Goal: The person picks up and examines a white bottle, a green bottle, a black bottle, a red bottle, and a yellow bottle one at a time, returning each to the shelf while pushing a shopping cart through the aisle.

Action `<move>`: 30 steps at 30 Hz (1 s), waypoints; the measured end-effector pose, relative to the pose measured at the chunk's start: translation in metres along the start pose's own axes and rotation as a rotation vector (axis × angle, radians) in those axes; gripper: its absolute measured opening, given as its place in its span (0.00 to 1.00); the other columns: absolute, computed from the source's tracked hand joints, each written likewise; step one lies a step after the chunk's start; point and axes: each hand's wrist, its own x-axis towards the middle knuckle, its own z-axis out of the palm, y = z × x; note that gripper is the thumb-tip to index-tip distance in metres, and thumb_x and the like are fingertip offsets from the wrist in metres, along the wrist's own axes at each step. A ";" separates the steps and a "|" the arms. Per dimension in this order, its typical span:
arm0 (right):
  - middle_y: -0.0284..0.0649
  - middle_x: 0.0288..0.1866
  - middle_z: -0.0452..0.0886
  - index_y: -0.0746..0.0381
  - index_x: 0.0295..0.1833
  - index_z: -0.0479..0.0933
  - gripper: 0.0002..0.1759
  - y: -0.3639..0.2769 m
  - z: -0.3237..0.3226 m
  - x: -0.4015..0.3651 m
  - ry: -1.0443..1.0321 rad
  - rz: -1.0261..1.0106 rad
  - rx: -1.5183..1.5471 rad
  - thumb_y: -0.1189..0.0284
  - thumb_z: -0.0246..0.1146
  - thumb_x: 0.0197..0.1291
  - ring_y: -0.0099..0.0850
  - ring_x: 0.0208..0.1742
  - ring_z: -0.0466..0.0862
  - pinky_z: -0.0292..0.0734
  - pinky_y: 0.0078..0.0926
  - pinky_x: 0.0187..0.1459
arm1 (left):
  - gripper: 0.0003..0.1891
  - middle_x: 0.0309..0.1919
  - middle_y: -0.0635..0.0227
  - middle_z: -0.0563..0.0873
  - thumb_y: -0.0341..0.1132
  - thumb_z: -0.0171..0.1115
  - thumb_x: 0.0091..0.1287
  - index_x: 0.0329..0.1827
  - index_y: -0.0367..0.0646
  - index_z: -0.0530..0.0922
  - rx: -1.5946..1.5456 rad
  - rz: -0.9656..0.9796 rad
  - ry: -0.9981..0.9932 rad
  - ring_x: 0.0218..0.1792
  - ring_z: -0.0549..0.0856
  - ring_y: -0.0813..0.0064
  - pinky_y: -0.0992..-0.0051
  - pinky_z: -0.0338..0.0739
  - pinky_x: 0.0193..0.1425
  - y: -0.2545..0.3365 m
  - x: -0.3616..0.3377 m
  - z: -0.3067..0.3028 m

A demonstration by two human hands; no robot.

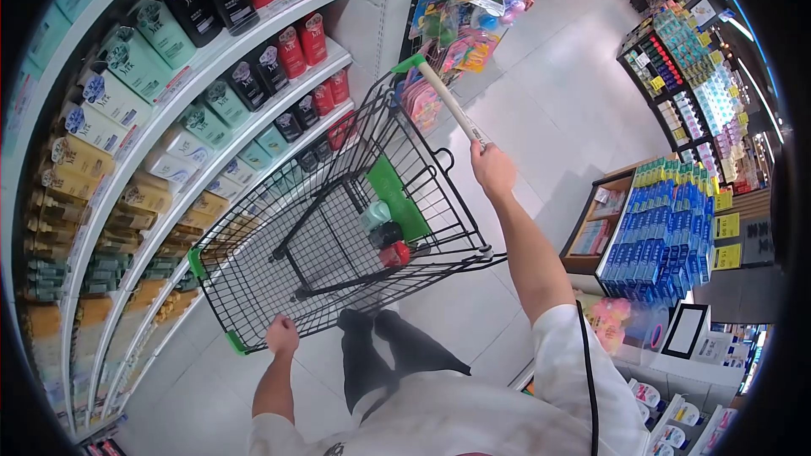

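A black wire shopping cart (253, 287) stands in the aisle in front of me. My right hand (492, 169) is closed around its pale handle bar (448, 105), which has a green end cap. My left hand (281, 336) grips the cart's rim next to a green corner guard (236, 343). Inside the basket, beside a green flap (397, 196), lie three bottles: a pale green bottle (375, 214), a black bottle (386, 235) and a red bottle (394, 254). My dark trouser legs (380, 355) show just behind the cart.
White shelves (169, 143) on the left carry rows of bottles in teal, black, red, white and yellow. A display of blue boxes (663, 232) stands on the right. A rack of toys (460, 8) is ahead. Pale tiled floor (557, 93) runs ahead between them.
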 end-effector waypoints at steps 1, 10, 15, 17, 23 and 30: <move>0.54 0.33 0.85 0.64 0.40 0.82 0.33 0.001 0.000 -0.001 0.000 0.004 -0.001 0.45 0.47 0.67 0.52 0.38 0.86 0.79 0.49 0.43 | 0.07 0.28 0.56 0.86 0.38 0.56 0.63 0.34 0.47 0.80 -0.004 -0.011 -0.007 0.34 0.85 0.49 0.54 0.77 0.37 0.001 0.000 -0.001; 0.54 0.32 0.85 0.65 0.39 0.81 0.32 -0.008 0.002 -0.006 0.027 -0.033 0.033 0.46 0.48 0.67 0.53 0.36 0.86 0.80 0.48 0.41 | 0.07 0.29 0.61 0.87 0.40 0.60 0.62 0.35 0.48 0.81 0.002 -0.060 -0.087 0.34 0.86 0.52 0.57 0.79 0.38 -0.011 0.005 -0.002; 0.54 0.33 0.85 0.65 0.40 0.82 0.32 -0.021 0.003 -0.011 0.015 -0.046 0.017 0.46 0.48 0.67 0.53 0.37 0.86 0.80 0.48 0.42 | 0.07 0.30 0.61 0.87 0.40 0.61 0.62 0.35 0.48 0.81 -0.007 -0.068 -0.096 0.36 0.86 0.54 0.58 0.79 0.39 -0.014 0.007 -0.011; 0.54 0.33 0.85 0.65 0.40 0.82 0.32 -0.025 0.007 -0.015 0.004 -0.025 0.036 0.46 0.47 0.67 0.53 0.38 0.86 0.80 0.48 0.42 | 0.07 0.30 0.61 0.87 0.40 0.61 0.62 0.34 0.48 0.80 0.008 -0.074 -0.107 0.36 0.86 0.54 0.57 0.78 0.39 -0.026 0.010 -0.011; 0.54 0.34 0.85 0.65 0.40 0.81 0.32 -0.050 0.012 -0.025 -0.017 0.004 0.015 0.45 0.48 0.67 0.53 0.40 0.86 0.80 0.48 0.45 | 0.07 0.27 0.62 0.86 0.40 0.61 0.61 0.31 0.48 0.78 0.006 -0.069 -0.126 0.34 0.85 0.54 0.56 0.77 0.38 -0.050 0.020 -0.017; 0.53 0.35 0.85 0.63 0.41 0.81 0.31 -0.072 0.012 -0.040 -0.019 0.002 0.003 0.44 0.51 0.64 0.52 0.40 0.86 0.79 0.49 0.44 | 0.08 0.26 0.59 0.85 0.39 0.58 0.62 0.29 0.46 0.76 -0.013 -0.031 -0.101 0.32 0.84 0.52 0.54 0.77 0.36 -0.065 0.020 -0.026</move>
